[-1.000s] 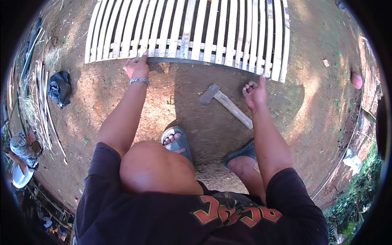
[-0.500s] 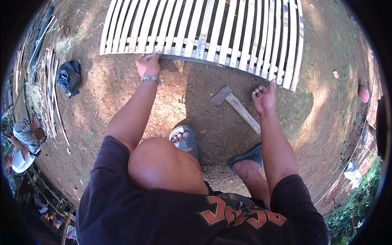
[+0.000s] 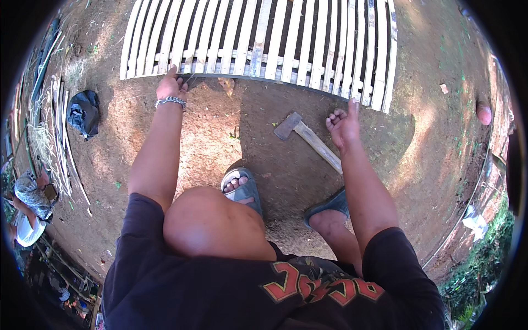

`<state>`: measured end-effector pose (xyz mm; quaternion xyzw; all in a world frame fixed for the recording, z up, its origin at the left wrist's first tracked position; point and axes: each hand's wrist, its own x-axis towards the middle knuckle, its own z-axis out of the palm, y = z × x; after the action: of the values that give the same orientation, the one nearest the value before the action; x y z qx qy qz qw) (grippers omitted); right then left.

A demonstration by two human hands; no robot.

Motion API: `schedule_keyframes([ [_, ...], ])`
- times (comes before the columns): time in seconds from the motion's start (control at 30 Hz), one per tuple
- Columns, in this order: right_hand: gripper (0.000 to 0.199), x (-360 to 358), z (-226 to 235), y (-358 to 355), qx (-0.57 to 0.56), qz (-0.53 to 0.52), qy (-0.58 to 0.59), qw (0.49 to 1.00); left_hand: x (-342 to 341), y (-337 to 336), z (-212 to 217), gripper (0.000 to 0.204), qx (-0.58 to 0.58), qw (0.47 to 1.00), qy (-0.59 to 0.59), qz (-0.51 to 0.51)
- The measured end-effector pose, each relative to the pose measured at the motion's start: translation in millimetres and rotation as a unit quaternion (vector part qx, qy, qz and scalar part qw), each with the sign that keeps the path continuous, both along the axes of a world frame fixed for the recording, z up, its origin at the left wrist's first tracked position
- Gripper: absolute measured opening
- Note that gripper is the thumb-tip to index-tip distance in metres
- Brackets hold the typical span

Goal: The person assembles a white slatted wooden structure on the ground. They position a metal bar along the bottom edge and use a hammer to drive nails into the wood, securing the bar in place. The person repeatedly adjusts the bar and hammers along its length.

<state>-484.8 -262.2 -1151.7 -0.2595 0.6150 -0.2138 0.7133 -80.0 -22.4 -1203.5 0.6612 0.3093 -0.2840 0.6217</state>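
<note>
1. A hatchet [image 3: 313, 144] lies on the bare dirt ground [image 3: 275, 99], its metal head toward the upper left and its wooden handle slanting down to the right.
2. The bamboo slat panel [image 3: 259, 44] is just beyond the hatchet. Its pale slats run away from the person over crosspieces near the close edge, where a dark band shows underneath.
3. Left of the hatchet and farther from the person, the left hand [image 3: 169, 88] is at the panel's near edge, one fingertip against the slats and other fingers curled. Whether its grip is closed on the bamboo, I cannot tell. A chain bracelet [image 3: 171, 100] circles the wrist.
4. Just right of the hatchet, the right hand [image 3: 344, 125] is turned palm up, one digit extended to the panel's edge, the rest curled inward. I cannot tell if this grip pinches anything.
5. A dry leaf [image 3: 226, 85] lies to the hatchet's upper left, next to the panel.
6. Nearer the person than the hatchet are the left sandal [image 3: 250, 192] and the right sandal [image 3: 328, 208], both worn.
7. Well left of the hatchet are a crumpled black plastic bag [image 3: 83, 114] and long thin strips [image 3: 60, 137].
</note>
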Motion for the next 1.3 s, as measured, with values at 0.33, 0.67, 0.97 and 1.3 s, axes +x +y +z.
schedule_keyframes([
  [0.33,0.087,12,8,11,0.012,0.016,0.018,1.000,9,15,-2,0.058,0.079,0.990,-0.060,-0.103],
  [0.67,0.091,14,3,18,0.004,0.043,0.007,0.999,12,15,-3,0.057,0.165,0.976,-0.084,-0.118],
  [0.97,0.090,-2,-3,12,-0.004,0.111,0.030,0.993,11,35,-19,0.047,-0.004,0.987,-0.144,-0.074],
  [1.3,0.087,-1,5,13,0.018,0.126,0.051,0.991,14,33,-19,0.039,-0.019,0.982,-0.166,-0.086],
])
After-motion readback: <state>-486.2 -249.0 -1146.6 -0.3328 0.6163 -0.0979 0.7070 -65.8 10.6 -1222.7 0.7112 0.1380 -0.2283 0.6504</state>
